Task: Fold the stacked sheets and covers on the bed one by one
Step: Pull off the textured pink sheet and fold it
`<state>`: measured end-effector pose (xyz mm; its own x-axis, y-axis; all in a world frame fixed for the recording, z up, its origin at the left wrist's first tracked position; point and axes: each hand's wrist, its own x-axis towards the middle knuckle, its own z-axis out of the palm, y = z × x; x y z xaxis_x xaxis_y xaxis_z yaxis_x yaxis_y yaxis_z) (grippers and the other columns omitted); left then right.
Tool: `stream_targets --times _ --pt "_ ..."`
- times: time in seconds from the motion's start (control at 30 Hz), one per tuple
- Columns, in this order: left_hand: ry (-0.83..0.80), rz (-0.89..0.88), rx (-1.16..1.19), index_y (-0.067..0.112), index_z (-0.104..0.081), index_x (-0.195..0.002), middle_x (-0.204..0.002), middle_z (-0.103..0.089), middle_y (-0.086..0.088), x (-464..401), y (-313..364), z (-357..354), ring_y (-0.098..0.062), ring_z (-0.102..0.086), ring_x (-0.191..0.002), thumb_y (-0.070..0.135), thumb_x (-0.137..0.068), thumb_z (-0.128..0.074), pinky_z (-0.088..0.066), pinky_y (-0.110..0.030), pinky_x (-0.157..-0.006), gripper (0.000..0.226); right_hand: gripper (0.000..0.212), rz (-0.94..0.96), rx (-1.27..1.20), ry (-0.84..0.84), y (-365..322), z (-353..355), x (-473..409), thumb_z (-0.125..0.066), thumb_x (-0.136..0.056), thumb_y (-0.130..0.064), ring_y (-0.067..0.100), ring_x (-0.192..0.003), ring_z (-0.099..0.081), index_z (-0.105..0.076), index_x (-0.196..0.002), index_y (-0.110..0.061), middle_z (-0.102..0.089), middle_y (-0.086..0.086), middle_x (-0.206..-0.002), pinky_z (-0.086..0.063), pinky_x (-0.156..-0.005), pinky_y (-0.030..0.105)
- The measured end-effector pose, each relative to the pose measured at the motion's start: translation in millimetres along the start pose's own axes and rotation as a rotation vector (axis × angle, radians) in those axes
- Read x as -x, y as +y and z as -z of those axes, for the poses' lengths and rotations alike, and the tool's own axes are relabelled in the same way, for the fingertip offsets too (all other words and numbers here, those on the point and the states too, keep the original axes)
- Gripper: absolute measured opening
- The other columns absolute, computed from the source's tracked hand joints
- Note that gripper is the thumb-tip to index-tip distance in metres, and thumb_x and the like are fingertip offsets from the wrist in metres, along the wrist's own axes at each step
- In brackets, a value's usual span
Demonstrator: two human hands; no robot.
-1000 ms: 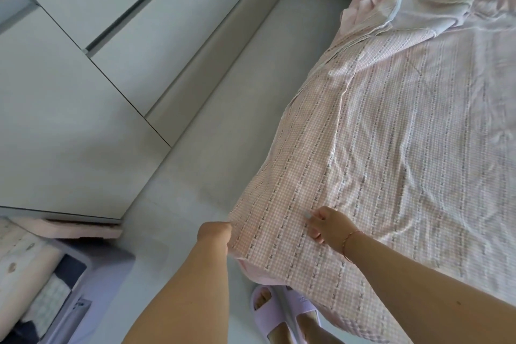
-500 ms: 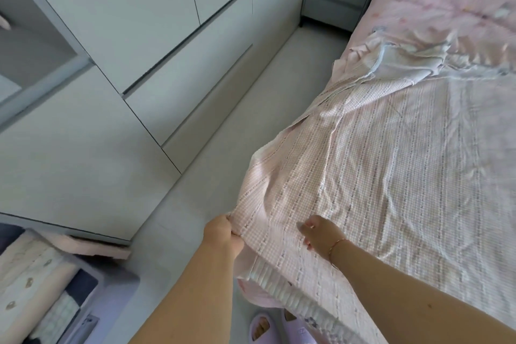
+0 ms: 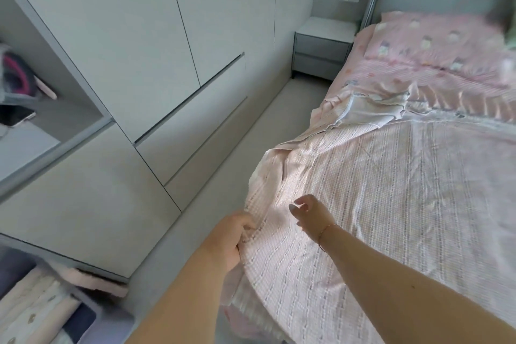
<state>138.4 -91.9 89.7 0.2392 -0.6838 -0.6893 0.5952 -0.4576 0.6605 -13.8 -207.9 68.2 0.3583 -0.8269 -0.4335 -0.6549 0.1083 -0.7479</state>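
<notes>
A pale pink checked sheet with faint stripes lies spread over the bed. My left hand grips its near left corner at the bed's edge, lifting it so the cloth bunches and rises. My right hand hovers just above the sheet beside the left hand, fingers loosely spread and holding nothing. Farther up the bed a crumpled white cover lies on a pink printed sheet. More striped layers show beneath the lifted corner.
White wardrobe doors and drawers line the left, with a narrow strip of floor between them and the bed. A grey nightstand stands at the far end. A storage bin of folded linens sits at bottom left.
My left hand has pulled the sheet's corner up and away from the bed edge, bunching the cloth. My right hand lifted off the sheet and opened. The view tilted upward.
</notes>
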Motion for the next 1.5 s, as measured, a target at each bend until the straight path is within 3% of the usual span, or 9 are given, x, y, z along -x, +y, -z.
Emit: stream_targets --times 0.23,0.4,0.6,0.77,0.9,1.03,1.23,1.33,1.5 --pt "0.1 -0.19 -0.566 0.015 -0.069 -0.095 -0.075 -0.054 -0.008 53 -16 -79 -0.019 -0.049 -0.07 0.005 -0.049 -0.054 -0.034 -0.031 -0.065 0.05 0.054 0.412 0.057 -0.293 -47 69 7 -0.049 -0.08 0.01 0.022 -0.104 -0.055 -0.058 -0.122 -0.024 -0.048 -0.003 -0.134 -0.044 -0.085 0.03" --pt "0.085 -0.183 -0.506 0.021 -0.064 -0.109 -0.085 -0.047 0.0 85 -46 -144 -0.012 -0.04 -0.068 0.023 -0.07 -0.064 -0.032 -0.027 -0.062 0.039 0.061 0.581 0.722 -0.669 -50 106 31 -0.042 -0.079 0.009 0.017 -0.106 -0.051 -0.057 -0.127 -0.025 -0.058 -0.008 -0.114 -0.045 -0.08 0.024" --pt "0.207 -0.235 -0.448 0.018 -0.05 -0.085 -0.079 -0.044 0.004 107 -72 -190 -0.007 -0.036 -0.064 0.021 -0.1 -0.046 -0.03 -0.023 -0.059 0.016 0.065 0.611 1.321 -0.54 -20 175 38 -0.064 -0.082 -0.041 0.02 -0.133 -0.033 -0.04 -0.142 -0.031 -0.044 -0.001 -0.14 -0.033 -0.103 0.037" --pt "0.198 -0.379 -0.597 0.022 -0.033 -0.062 -0.054 -0.029 0.012 122 -97 -223 -0.006 -0.024 -0.048 0.028 -0.092 -0.065 -0.022 -0.02 -0.048 0.044 0.066 0.68 1.38 -0.473 8 226 58 -0.067 -0.083 -0.038 0.021 -0.122 -0.048 -0.041 -0.142 -0.028 -0.052 -0.005 -0.133 -0.041 -0.098 0.029" --pt "0.124 -0.41 -0.661 0.019 -0.047 -0.068 -0.056 -0.041 0.015 140 -117 -249 -0.007 -0.036 -0.055 0.043 -0.079 -0.076 -0.03 -0.018 -0.052 0.038 0.048 0.609 1.398 -0.588 27 257 87 -0.065 -0.086 -0.027 0.015 -0.103 -0.052 -0.05 -0.131 -0.023 -0.053 -0.008 -0.1 -0.044 -0.085 0.029" --pt "0.124 -0.24 -0.655 0.014 -0.067 -0.107 -0.109 -0.068 -0.003 175 -141 -284 -0.022 -0.061 -0.105 0.056 -0.096 -0.044 -0.042 -0.033 -0.1 0.049 0.043 0.456 1.267 -0.758 50 282 122 -0.069 -0.083 -0.034 0.016 -0.107 -0.048 -0.053 -0.122 -0.03 -0.049 -0.008 -0.109 -0.041 -0.093 0.031" --pt "0.129 -0.193 -0.727 0.021 -0.061 -0.111 -0.083 -0.045 0.013 212 -188 -314 -0.005 -0.042 -0.073 0.053 -0.096 -0.046 -0.041 -0.033 -0.076 0.038 0.022 0.507 0.998 -0.776 91 302 179 -0.073 -0.076 -0.033 0.019 -0.095 -0.053 -0.055 -0.087 -0.041 -0.054 0.002 -0.105 -0.044 -0.084 0.029" --pt "0.109 -0.19 -0.784 0.021 -0.052 -0.094 -0.08 -0.043 0.005 230 -207 -334 -0.009 -0.039 -0.068 0.051 -0.095 -0.05 -0.038 -0.029 -0.062 0.031 0.04 0.577 1.289 -0.631 109 318 195 -0.068 -0.081 -0.03 0.02 -0.107 -0.054 -0.056 -0.119 -0.03 -0.055 -0.002 -0.118 -0.046 -0.094 0.037" --pt "0.142 -0.21 -0.758 0.025 -0.055 -0.088 -0.089 -0.053 0.007 249 -234 -367 -0.008 -0.049 -0.083 0.046 -0.097 -0.048 -0.049 -0.04 -0.086 0.024 0.052 0.528 1.433 -0.443 150 376 195 -0.06 -0.09 -0.034 0.022 -0.119 -0.053 -0.046 -0.139 -0.022 -0.055 0.001 -0.13 -0.045 -0.099 0.035"
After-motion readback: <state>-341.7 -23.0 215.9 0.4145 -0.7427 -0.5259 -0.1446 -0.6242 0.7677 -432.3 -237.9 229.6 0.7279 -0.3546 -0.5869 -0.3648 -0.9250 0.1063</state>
